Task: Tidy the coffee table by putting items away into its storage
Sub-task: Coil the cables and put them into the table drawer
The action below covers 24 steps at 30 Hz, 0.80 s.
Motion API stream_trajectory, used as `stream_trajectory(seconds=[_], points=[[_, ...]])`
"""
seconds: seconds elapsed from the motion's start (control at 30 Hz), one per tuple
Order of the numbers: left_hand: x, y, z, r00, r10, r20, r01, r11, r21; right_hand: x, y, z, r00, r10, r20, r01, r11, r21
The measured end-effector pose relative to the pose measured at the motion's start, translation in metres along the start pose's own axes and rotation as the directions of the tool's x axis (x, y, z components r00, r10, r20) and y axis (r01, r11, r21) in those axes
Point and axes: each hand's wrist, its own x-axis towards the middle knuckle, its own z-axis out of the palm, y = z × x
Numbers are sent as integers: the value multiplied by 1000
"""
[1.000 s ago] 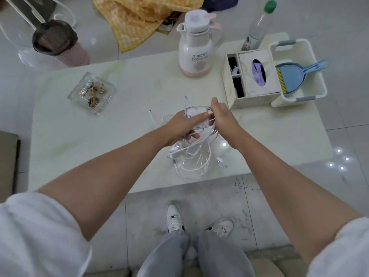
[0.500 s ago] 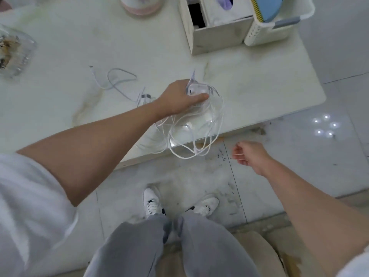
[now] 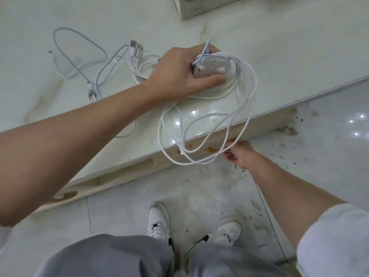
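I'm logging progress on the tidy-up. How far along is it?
Nothing looks stowed yet. In hand: the left hand grips the white charger with its looped cord, while the right hand reaches under the table edge. Left: the loose cables on top.

The floor [image 3: 329, 140] is glossy pale tile, mirroring small ceiling lights as bright dots at the right. Dark specks and crumbs litter it near the low furniture's pale wooden edge [image 3: 123, 176]. Thin grout lines [image 3: 88, 214] cross the tiles, and the light is soft and even.
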Motion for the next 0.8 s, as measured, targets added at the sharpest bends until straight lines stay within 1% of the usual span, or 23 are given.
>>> stream_trajectory(seconds=[0.07,0.23,0.33,0.43,0.5,0.57,0.63,0.7,0.73,0.8], points=[[3,1,0,1000,-6,-1,6,1000,11,11,1,-3,1000,-4,17,4,1000,25],[-1,5,7,999,-27,-23,28,998,61,25,22,-7,992,-59,111,56,998,30],[-7,8,12,999,-22,-37,23,999,43,25,39,-21,989,-52,137,58,997,-41],[-18,16,17,999,-26,-33,28,998,50,12,66,-37,994,-14,104,26,993,-115],[-28,19,21,998,-49,-32,51,998,45,1,86,-44,996,33,77,-21,988,-150],[-38,22,23,996,-56,-73,60,997,54,-10,104,-50,996,63,62,-51,984,-172],[-46,26,21,994,-47,-101,55,995,79,-21,115,-57,997,56,43,-46,977,-206],[-48,28,20,992,-66,-111,76,993,90,-30,119,-63,998,54,32,-42,955,-293],[-51,30,20,991,-76,-110,85,993,84,-38,120,-67,998,55,40,-36,926,-375],[-54,32,21,991,-84,-106,93,993,75,-56,112,-76,986,114,120,-20,801,-598]])
